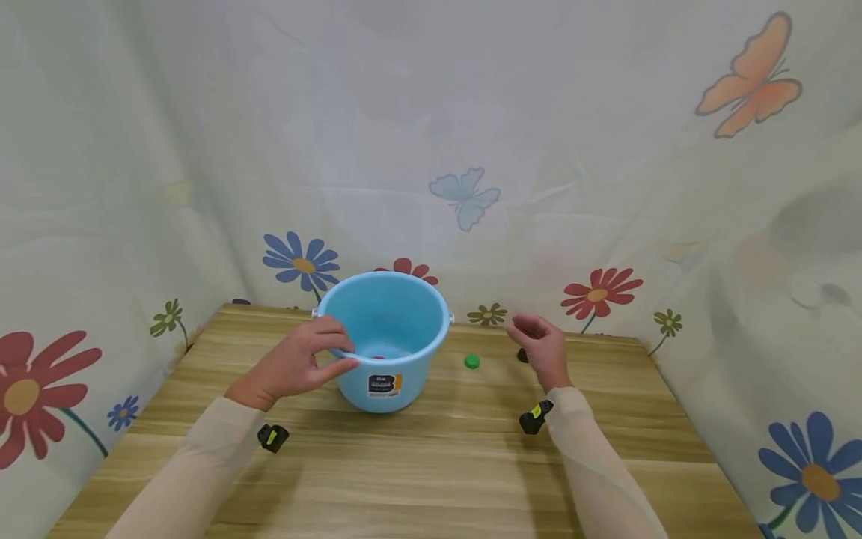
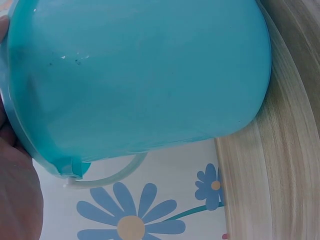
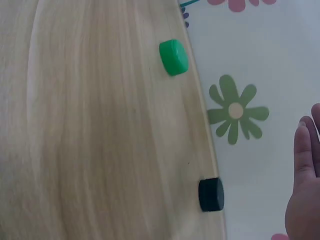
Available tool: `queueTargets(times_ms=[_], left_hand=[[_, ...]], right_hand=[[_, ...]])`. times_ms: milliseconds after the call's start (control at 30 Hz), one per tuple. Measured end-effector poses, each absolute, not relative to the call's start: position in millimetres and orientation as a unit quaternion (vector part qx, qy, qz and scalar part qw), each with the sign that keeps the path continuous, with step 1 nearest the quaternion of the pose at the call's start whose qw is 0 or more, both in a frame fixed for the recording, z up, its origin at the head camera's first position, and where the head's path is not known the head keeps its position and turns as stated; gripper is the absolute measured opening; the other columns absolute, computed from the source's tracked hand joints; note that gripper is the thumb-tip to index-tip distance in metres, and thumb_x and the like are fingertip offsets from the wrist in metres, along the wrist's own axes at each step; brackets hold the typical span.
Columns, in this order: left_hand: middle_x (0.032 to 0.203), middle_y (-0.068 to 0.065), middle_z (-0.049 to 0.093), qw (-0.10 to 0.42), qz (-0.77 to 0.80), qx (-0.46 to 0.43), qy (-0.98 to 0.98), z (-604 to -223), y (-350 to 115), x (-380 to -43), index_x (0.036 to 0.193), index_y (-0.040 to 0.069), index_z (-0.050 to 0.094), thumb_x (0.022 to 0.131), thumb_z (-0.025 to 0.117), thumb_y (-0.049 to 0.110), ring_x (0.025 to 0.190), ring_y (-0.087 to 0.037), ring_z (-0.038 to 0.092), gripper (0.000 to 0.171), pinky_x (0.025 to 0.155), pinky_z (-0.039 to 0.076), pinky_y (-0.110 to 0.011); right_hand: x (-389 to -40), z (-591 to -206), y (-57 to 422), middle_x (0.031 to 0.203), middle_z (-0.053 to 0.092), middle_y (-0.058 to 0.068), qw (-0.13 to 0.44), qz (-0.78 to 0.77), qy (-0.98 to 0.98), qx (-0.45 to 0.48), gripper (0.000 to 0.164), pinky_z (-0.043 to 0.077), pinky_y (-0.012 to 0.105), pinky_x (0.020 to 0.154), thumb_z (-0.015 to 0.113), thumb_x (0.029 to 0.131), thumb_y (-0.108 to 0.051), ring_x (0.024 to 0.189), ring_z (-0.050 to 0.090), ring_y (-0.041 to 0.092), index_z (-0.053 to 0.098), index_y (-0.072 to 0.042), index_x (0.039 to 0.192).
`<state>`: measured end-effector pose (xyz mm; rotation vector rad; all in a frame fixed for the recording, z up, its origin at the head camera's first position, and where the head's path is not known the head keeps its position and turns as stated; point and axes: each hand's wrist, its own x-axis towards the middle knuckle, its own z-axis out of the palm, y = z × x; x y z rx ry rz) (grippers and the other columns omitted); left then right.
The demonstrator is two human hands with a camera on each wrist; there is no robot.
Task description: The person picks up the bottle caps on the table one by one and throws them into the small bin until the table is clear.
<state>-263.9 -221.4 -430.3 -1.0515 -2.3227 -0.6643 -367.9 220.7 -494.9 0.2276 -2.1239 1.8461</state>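
Observation:
A light blue plastic bucket [image 1: 414, 378] stands upright toward the back of the wooden table. My left hand [image 1: 306, 358] grips its near-left rim, fingers over the inside and thumb along the outside. In the left wrist view, the bucket's side wall [image 2: 150, 80] fills most of the picture. A small pink-red thing [image 1: 378, 358] shows at the bottom inside, mostly hidden by the rim. My right hand [image 1: 541, 348] hovers at the right, fingers loosely bent and holding nothing. Nearby on the table lie a green cap [image 1: 472, 361] and a black cap [image 3: 211, 194], partly behind that hand in the head view.
The wooden table [image 1: 431, 479] ends at a white curtain [image 1: 431, 97] printed with flowers and butterflies, which also hangs at both sides. A white handle [image 2: 110, 179] hangs on the bucket's far side. Black camera mounts [image 1: 272, 437] sit at both wrists.

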Motion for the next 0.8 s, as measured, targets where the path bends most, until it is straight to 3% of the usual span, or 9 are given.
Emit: queueTargets(times_ms=[200, 367, 633, 800], left_hand=[[0.094, 0.013, 0.065, 0.245, -0.248, -0.383, -0.856, -430, -221, -264, 0.091, 0.025, 0.074, 0.083, 0.086, 0.027, 0.092, -0.007, 0.059, 0.014, 0.089, 0.059, -0.05], [0.094, 0.013, 0.065, 0.243, -0.248, -0.382, -0.856, -430, -220, -264, 0.091, 0.025, 0.074, 0.084, 0.086, 0.028, 0.093, -0.007, 0.059, 0.014, 0.089, 0.058, -0.049], [0.095, 0.013, 0.065, 0.243, -0.248, -0.383, -0.856, -431, -220, -264, 0.091, 0.025, 0.074, 0.084, 0.086, 0.028, 0.093, -0.007, 0.059, 0.014, 0.09, 0.058, -0.049], [0.095, 0.012, 0.065, 0.248, -0.247, -0.384, -0.854, -431, -221, -265, 0.09, 0.026, 0.073, 0.083, 0.086, 0.027, 0.093, -0.007, 0.059, 0.015, 0.089, 0.058, -0.05]], right_hand=[[-373, -507, 234, 0.125, 0.07, 0.016, 0.165, 0.63, -0.757, 0.047, 0.049, 0.054, 0.014, 0.083, 0.084, 0.087, -0.033, 0.102, 0.067, 0.006, 0.07, -0.003, 0.123], [-377, -516, 243, 0.123, 0.07, 0.017, 0.166, 0.592, -0.789, 0.009, 0.044, 0.053, 0.015, 0.079, 0.084, 0.087, -0.031, 0.105, 0.066, 0.015, 0.071, -0.005, 0.12], [-375, -524, 252, 0.129, 0.067, 0.019, 0.143, 0.545, -0.825, -0.041, 0.042, 0.049, 0.044, 0.104, 0.078, 0.092, -0.024, 0.121, 0.061, 0.032, 0.067, -0.003, 0.127], [-377, -527, 255, 0.13, 0.066, 0.021, 0.14, 0.531, -0.834, -0.049, 0.042, 0.047, 0.048, 0.106, 0.078, 0.092, -0.023, 0.122, 0.06, 0.035, 0.067, -0.001, 0.127]])
